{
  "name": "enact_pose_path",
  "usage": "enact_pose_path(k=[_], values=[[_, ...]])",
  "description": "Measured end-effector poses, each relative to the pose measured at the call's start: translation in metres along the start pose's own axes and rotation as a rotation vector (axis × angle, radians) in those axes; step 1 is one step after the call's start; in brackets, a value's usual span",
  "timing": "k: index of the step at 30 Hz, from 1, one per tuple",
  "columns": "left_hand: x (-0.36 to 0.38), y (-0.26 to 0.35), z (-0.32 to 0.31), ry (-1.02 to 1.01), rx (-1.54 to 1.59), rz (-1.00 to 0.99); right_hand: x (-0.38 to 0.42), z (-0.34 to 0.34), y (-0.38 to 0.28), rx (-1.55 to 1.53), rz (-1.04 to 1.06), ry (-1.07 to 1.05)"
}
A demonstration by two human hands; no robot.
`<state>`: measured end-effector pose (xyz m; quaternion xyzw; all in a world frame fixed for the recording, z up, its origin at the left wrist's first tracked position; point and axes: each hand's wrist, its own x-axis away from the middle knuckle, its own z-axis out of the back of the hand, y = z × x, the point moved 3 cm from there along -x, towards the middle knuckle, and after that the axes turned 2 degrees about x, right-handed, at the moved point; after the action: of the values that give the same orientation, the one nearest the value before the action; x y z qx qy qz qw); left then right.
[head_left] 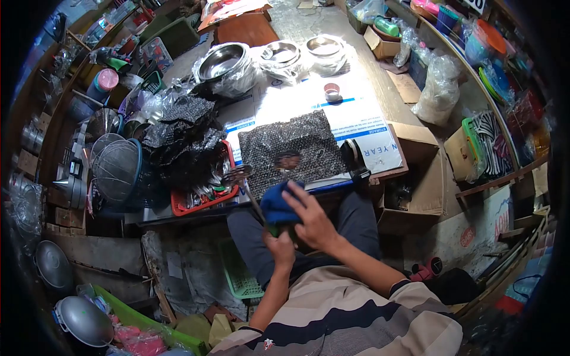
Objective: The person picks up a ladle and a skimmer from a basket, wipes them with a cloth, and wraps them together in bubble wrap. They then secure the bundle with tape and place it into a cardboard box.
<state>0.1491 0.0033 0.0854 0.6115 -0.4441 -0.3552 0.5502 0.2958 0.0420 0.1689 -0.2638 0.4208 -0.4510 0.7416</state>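
My left hand (280, 248) is closed low over my lap around a long-handled metal utensil (256, 204). Its head, up to the left, is a dark, blurred shape whose kind I cannot make out. My right hand (313, 218) presses a bunched blue cloth (279, 203) against the upper part of what the left hand holds, its fingers bent over the cloth. Some green shows under the cloth. Another brown, blurred round shape (288, 159) appears just above, over the black bubble wrap (320, 142) on the table.
On the table (380, 151) stand a tape roll (332, 92), a black tape dispenser (354, 159) and several plastic-wrapped metal bowls (222, 62). A red tray (181, 204) of utensils sits left, beside wire strainers (116, 169). At right is an open cardboard box (418, 178).
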Motion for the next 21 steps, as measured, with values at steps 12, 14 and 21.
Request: enact_pose_path(k=[12, 14, 21], values=[[-0.025, 0.025, 0.021, 0.124, -0.153, -0.298, 0.037, -0.021, -0.025, -0.098, 0.056, -0.146], [-0.014, 0.010, 0.026, -0.010, -0.167, -0.200, 0.024, -0.016, -0.024, -0.097, 0.039, -0.095], [-0.029, 0.004, 0.028, -0.131, 0.612, 0.127, 0.030, -0.011, -0.034, -0.130, 0.054, -0.115]])
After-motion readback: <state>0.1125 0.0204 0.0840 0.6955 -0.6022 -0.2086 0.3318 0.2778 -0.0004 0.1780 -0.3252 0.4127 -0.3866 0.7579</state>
